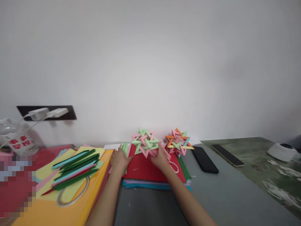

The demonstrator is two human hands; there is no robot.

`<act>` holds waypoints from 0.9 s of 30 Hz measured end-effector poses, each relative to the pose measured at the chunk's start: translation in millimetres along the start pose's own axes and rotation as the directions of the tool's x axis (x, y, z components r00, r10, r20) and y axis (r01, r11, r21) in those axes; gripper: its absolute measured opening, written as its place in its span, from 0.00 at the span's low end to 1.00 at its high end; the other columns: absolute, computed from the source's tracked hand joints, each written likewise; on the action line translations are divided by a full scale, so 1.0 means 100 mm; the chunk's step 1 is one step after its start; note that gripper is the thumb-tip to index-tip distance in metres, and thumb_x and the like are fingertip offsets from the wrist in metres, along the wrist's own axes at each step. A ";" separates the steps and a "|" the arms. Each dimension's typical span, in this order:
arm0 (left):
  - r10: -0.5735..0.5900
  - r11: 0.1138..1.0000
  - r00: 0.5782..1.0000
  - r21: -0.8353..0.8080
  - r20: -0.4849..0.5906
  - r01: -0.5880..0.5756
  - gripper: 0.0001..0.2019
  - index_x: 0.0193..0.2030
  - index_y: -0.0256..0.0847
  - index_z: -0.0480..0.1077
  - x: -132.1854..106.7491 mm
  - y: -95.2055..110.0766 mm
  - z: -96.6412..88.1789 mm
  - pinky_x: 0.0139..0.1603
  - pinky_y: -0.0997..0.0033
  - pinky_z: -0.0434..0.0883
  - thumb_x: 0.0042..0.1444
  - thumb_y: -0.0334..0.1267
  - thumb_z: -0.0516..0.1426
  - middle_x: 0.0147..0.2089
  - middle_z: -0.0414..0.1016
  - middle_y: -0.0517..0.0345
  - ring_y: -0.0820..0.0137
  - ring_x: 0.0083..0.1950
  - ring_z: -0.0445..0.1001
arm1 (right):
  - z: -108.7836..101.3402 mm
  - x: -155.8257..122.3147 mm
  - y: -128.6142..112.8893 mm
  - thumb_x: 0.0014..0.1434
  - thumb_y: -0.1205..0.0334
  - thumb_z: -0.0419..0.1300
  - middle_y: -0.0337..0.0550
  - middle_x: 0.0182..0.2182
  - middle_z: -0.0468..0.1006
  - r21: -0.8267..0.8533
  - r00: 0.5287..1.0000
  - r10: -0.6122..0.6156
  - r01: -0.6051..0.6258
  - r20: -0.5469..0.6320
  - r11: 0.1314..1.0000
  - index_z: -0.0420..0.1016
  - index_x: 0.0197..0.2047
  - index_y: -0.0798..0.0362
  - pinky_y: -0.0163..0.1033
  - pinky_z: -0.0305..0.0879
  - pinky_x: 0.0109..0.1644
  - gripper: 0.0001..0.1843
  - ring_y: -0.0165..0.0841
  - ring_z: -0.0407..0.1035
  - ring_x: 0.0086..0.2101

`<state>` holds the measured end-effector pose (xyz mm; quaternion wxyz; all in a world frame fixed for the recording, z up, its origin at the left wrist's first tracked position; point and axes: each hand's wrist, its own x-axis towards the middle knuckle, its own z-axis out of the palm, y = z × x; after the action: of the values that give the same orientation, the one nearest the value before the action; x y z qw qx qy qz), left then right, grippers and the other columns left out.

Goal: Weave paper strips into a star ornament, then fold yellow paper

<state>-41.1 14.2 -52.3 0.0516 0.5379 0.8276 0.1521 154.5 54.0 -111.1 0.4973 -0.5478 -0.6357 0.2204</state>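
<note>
My left hand [120, 162] lies with its thumb spread over a bundle of light green folded paper strips [125, 147], left of the red paper [148, 172]. Between the thumb and fingers of my right hand [161, 159] are pink folded paper strips [154, 153]; the fingertips are partly hidden. Just behind my hands stands a green and pink paper star ball [146, 142]. A second star ball [179, 142], in orange, pink, green and blue, stands to its right. A white loop [174, 167] rests on the red paper by my right wrist.
At left, dark green and coloured strips [75, 169] and a tape roll [61, 201] lie on a stack of yellow paper [94, 191]. A bottle [18, 138] and a wall socket with chargers [47, 113] are beyond. Two phones [205, 160] [227, 155] lie at right.
</note>
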 end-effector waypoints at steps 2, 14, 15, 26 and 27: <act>-0.006 0.999 0.999 0.049 -0.032 0.008 0.29 0.51 0.28 0.59 -0.02 0.04 0.03 0.49 0.57 0.60 0.46 0.46 0.57 0.51 0.64 0.32 0.47 0.55 0.62 | -0.01 -0.02 0.03 0.39 0.63 0.61 0.57 0.55 0.62 -0.191 1.000 0.025 -0.021 0.017 0.981 0.55 0.59 0.59 0.47 0.51 0.56 0.42 0.47 0.54 0.55; 0.034 0.987 0.996 0.158 -0.086 -0.020 0.14 0.45 0.36 0.65 0.04 0.01 0.06 0.44 0.63 0.62 0.52 0.37 0.51 0.47 0.70 0.41 0.55 0.51 0.66 | -0.24 0.05 0.03 0.45 0.57 0.61 0.68 0.49 0.67 -0.776 0.993 0.107 -0.026 0.054 0.630 0.67 0.50 0.66 0.50 0.45 0.55 0.30 0.52 0.56 0.53; 0.047 0.987 0.995 0.160 -0.084 -0.033 0.13 0.45 0.36 0.65 0.04 0.01 0.07 0.45 0.63 0.62 0.52 0.36 0.50 0.47 0.70 0.41 0.56 0.51 0.66 | -0.26 0.05 0.03 0.45 0.57 0.61 0.67 0.49 0.67 -0.774 0.993 0.105 -0.020 0.061 0.633 0.68 0.49 0.65 0.50 0.45 0.55 0.29 0.52 0.56 0.53; 0.083 0.990 0.995 0.121 -0.050 -0.077 0.12 0.43 0.36 0.64 0.07 0.01 0.05 0.41 0.67 0.63 0.51 0.31 0.49 0.44 0.71 0.43 0.59 0.46 0.70 | -0.15 0.07 -0.13 0.56 0.65 0.49 0.51 0.35 0.75 -0.704 0.982 0.106 0.036 0.156 0.709 0.73 0.40 0.54 0.38 0.57 0.38 0.13 0.38 0.68 0.38; 0.074 0.991 0.996 0.113 -0.048 -0.068 0.12 0.44 0.37 0.63 0.07 0.01 0.05 0.41 0.67 0.63 0.51 0.31 0.50 0.44 0.70 0.43 0.59 0.46 0.70 | -0.14 0.06 -0.14 0.56 0.65 0.50 0.49 0.34 0.75 -0.695 0.981 0.105 0.041 0.166 0.718 0.73 0.39 0.53 0.37 0.57 0.37 0.12 0.37 0.68 0.37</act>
<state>-41.2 21.7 -56.4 -0.0056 0.5650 0.8161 0.1216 160.9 51.9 -91.7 0.1873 -0.6812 -0.7073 0.0263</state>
